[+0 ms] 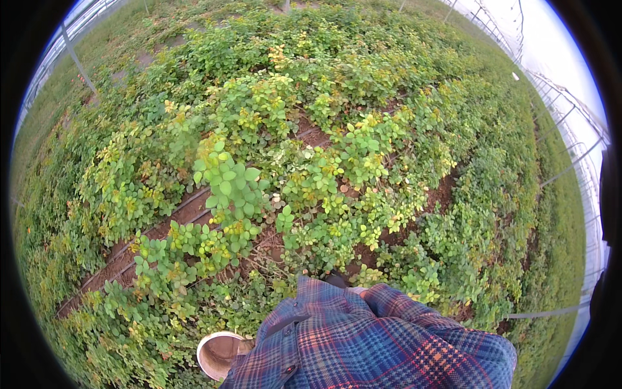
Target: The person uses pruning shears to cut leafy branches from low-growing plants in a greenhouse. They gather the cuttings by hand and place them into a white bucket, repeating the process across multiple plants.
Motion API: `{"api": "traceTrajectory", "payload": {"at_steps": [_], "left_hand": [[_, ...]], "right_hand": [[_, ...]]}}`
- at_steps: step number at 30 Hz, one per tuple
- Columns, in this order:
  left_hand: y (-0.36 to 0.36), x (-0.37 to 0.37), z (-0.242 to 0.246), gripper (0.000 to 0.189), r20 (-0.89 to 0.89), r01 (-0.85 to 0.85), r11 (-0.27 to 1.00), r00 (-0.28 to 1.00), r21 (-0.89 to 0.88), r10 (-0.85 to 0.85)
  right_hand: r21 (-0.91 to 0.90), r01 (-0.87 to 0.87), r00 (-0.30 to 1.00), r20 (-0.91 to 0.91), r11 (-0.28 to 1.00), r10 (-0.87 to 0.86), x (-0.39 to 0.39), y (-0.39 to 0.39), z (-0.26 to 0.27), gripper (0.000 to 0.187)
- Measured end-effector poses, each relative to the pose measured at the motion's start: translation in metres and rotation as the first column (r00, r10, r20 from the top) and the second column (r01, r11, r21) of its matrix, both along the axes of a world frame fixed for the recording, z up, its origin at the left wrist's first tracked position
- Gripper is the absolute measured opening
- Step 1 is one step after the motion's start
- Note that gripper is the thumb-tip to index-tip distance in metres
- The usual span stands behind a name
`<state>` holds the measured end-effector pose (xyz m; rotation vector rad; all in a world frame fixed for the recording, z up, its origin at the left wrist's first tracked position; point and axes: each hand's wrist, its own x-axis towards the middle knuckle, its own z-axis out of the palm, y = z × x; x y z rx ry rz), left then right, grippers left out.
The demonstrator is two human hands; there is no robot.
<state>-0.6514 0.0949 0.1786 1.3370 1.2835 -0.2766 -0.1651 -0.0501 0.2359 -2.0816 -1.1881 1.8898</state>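
Observation:
At the lower left, a round white bucket (219,356) with a dirty brownish inside is tilted toward me, beside my plaid shirt (350,335). A small tan patch (246,346) at its right rim may be my left hand; the shirt covers the rest, so its grip is unclear. My right hand (358,290) shows only as a pale sliver past the cuff of the right sleeve (403,306), mostly behind the shirt front. Just beyond it is a dark object (335,278), too covered to name. Leafy rose-like bushes (233,185) with green and yellowish leaves grow right before me.
Thin drip-irrigation lines (160,226) run along bare brown soil (192,209) between the plants. Dry cut stems (265,257) lie low near my front. Metal posts (77,58) and a translucent greenhouse wall (573,63) border the beds.

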Motion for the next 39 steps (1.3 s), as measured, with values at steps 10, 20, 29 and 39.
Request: {"api": "traceTrajectory", "payload": {"at_steps": [10,20,29,39], "left_hand": [[-0.03,-0.035,0.003,0.025,0.027,-0.114,0.993,0.993,0.029,0.113],[-0.135,-0.051,0.056,0.027,-0.065,-0.516,0.851,0.85,0.096,0.523],[-0.193,-0.14,0.005,0.041,0.088,-0.469,0.874,0.883,0.129,0.461],[-0.166,-0.242,-0.018,0.038,0.173,-0.207,0.96,0.969,0.189,0.175]], "right_hand": [[-0.096,0.165,0.986,0.003,0.982,-0.165,-0.001,-0.083,-0.007,0.06],[-0.352,0.094,0.972,0.234,0.931,-0.01,-0.022,-0.076,0.037,0.076],[-0.3,-0.064,0.982,0.148,0.952,0.113,-0.048,-0.085,-0.004,0.068],[-0.095,0.031,0.988,0.153,0.995,-0.016,-0.135,-0.081,-0.064,0.063]]}}
